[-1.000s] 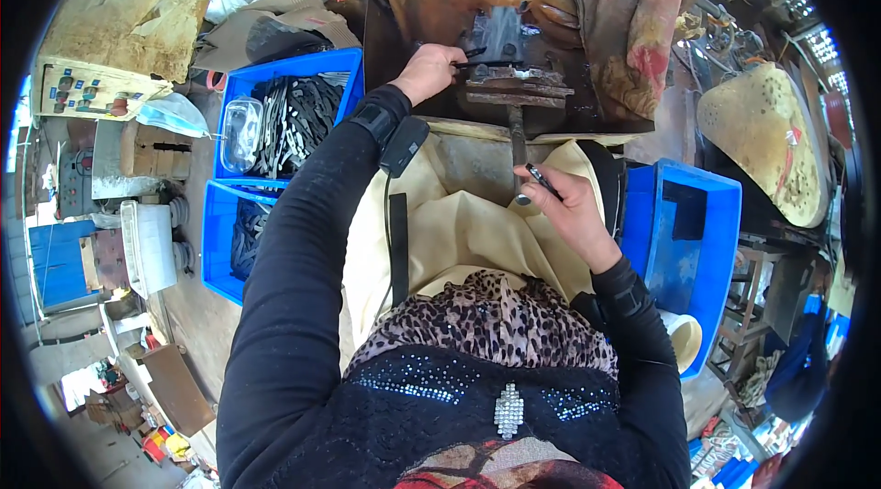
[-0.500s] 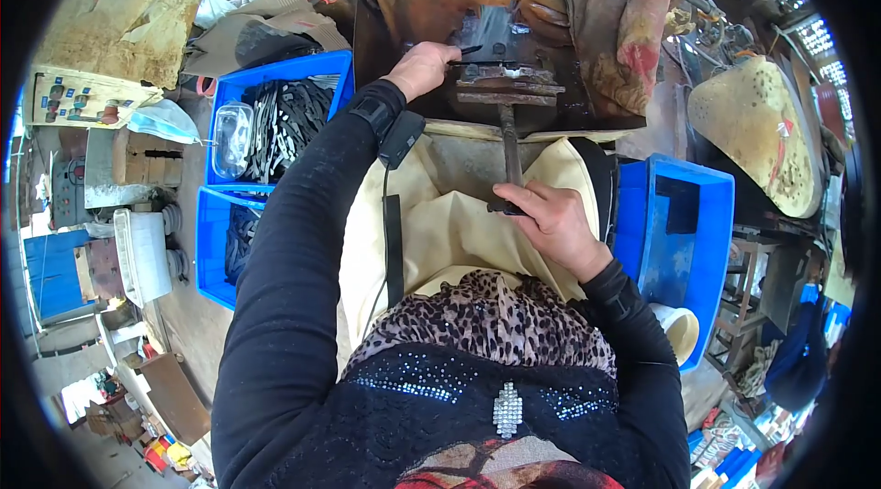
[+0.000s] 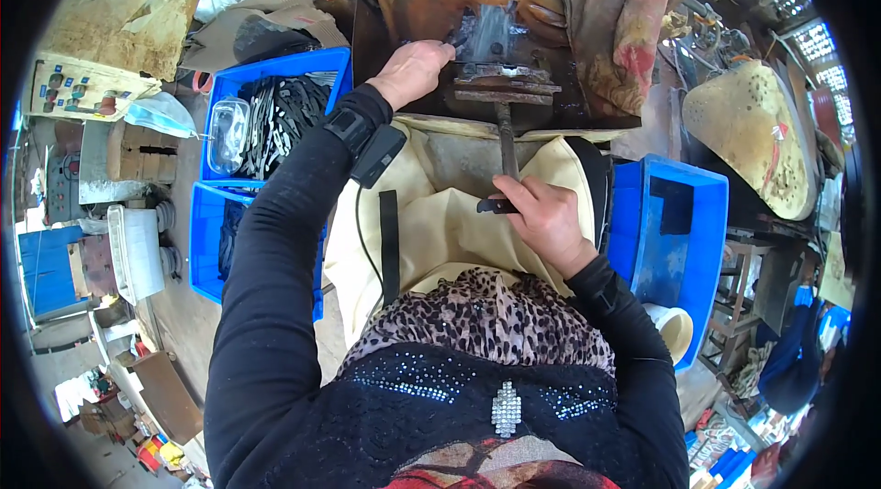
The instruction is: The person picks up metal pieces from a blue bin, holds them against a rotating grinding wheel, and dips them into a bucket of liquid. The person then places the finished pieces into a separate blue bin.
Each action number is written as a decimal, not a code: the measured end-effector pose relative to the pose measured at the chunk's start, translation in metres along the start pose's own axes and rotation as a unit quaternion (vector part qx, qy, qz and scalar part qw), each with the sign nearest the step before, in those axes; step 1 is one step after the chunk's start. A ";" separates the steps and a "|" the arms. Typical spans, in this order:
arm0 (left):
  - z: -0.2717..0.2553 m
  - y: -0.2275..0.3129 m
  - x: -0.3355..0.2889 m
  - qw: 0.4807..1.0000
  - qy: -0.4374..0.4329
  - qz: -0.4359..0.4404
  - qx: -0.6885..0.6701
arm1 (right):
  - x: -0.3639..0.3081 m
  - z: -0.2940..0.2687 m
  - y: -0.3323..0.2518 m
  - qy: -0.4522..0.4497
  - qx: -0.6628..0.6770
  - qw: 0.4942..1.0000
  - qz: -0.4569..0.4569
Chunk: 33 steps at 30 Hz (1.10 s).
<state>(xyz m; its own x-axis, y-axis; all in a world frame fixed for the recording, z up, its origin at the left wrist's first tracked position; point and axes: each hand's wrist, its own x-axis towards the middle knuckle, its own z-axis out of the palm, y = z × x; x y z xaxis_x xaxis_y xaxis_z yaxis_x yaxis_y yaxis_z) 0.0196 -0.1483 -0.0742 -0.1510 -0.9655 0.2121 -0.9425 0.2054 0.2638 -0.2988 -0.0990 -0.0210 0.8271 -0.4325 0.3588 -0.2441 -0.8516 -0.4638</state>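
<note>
My left hand is over the left side of a wet metal trough. Its fingers are closed, and anything in them is hidden. Just right of them, water runs down onto a rusty metal fixture. A metal bar comes from this fixture toward me. At the bar's near end, my right hand is closed around a dark flat strip with a small hole, which sticks out to the left. Whether the fingers also grip the bar cannot be told.
On the left, a blue crate holds many dark strips and a clear plastic box; another blue crate stands nearer. A blue bin stands on the right. Stained cloth hangs over the trough. Cream fabric covers my lap.
My left hand has drawn back slightly left and nearer; the dark piece that showed at its fingertips is out of sight. More of the strip shows at my right hand.
</note>
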 end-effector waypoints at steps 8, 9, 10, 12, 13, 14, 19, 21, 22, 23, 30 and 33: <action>-0.014 0.034 -0.040 0.976 0.192 -0.099 -0.012 | 0.028 -0.007 0.006 0.043 0.074 0.996 0.035; -0.011 0.037 -0.043 0.972 0.209 -0.110 0.011 | 0.045 -0.014 0.009 0.094 0.054 0.994 0.019; -0.006 0.037 -0.047 0.971 0.213 -0.113 0.014 | 0.063 -0.019 0.012 0.145 0.034 0.989 0.002; 0.003 0.035 -0.055 0.955 0.234 -0.182 -0.011 | 0.099 -0.028 0.014 0.171 0.037 0.983 0.049; 0.005 0.035 -0.055 0.948 0.253 -0.192 0.007 | 0.116 -0.034 0.016 0.166 0.030 0.983 0.078; 0.006 0.035 -0.054 0.947 0.257 -0.194 0.008 | 0.134 -0.037 0.020 0.162 0.023 0.981 0.106; 0.005 0.041 -0.046 0.947 0.234 -0.218 0.024 | 0.208 -0.043 0.077 0.232 -0.005 0.969 0.079; 0.005 0.036 -0.052 0.952 0.219 -0.211 0.036 | 0.235 -0.046 0.084 0.177 -0.018 0.977 0.117; 0.004 0.038 -0.050 0.952 0.222 -0.209 0.035 | 0.243 -0.048 0.093 0.178 -0.020 0.977 0.116; 0.004 0.041 -0.049 0.952 0.217 -0.213 0.037 | 0.252 -0.048 0.101 0.176 -0.023 0.977 0.120; 0.007 0.045 -0.047 0.949 0.211 -0.232 0.037 | 0.293 -0.044 0.135 0.151 -0.032 0.975 0.160; 0.006 0.046 -0.048 0.950 0.197 -0.242 0.032 | 0.302 -0.041 0.144 0.146 -0.050 0.976 0.153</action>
<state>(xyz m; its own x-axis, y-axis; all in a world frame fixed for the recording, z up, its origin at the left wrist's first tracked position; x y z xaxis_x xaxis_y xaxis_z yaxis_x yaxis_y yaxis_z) -0.0182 -0.0938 -0.0773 0.4163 -0.8071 0.4187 -0.8909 -0.2701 0.3652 -0.1050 -0.3643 0.0544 0.5312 -0.7251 0.4383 -0.5179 -0.6873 -0.5094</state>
